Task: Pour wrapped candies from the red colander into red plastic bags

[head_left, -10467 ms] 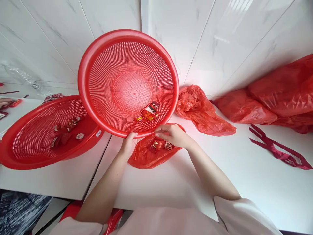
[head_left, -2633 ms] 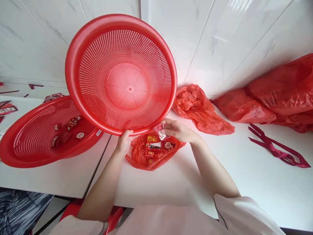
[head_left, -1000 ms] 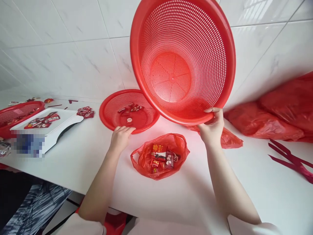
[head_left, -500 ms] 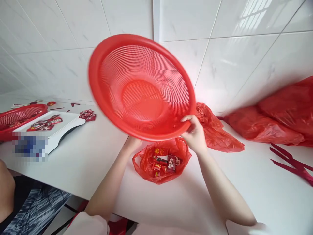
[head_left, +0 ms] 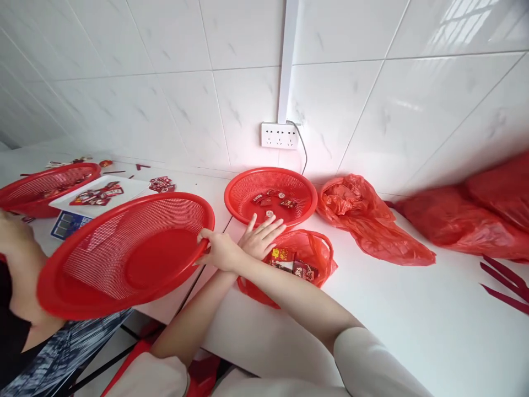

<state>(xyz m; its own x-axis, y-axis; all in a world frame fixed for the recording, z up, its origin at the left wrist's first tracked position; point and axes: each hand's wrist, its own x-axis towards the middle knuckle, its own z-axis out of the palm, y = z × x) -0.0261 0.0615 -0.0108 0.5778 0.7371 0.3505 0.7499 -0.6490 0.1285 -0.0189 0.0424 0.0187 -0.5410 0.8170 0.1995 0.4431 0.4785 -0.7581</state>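
Observation:
My right hand [head_left: 222, 251] crosses over my left arm and grips the rim of a large red plastic colander basket [head_left: 157, 259]. The basket is bare inside and tilted, held off to the left. With fingers spread, my left hand [head_left: 262, 237] is near the front rim of a second red basket [head_left: 233, 190], which holds several small wrapped packets [head_left: 288, 203]. Just right of that hand, an open red plastic bag [head_left: 326, 270] stands on the white table with several snack packets [head_left: 305, 270] in it. My right forearm hides part of the bag.
More red bags [head_left: 491, 212] and a loose one [head_left: 372, 226] lie at right, with dark red ribbons [head_left: 506, 281]. At left are a co-worker's arm [head_left: 25, 275], a scale [head_left: 68, 223] bearing packets and another red basket [head_left: 37, 204]. A power strip [head_left: 280, 135] is on the wall.
The bare basket has moved down and left and now hangs from my right hand alone. My left hand has come off it. The second basket behind has come into view.

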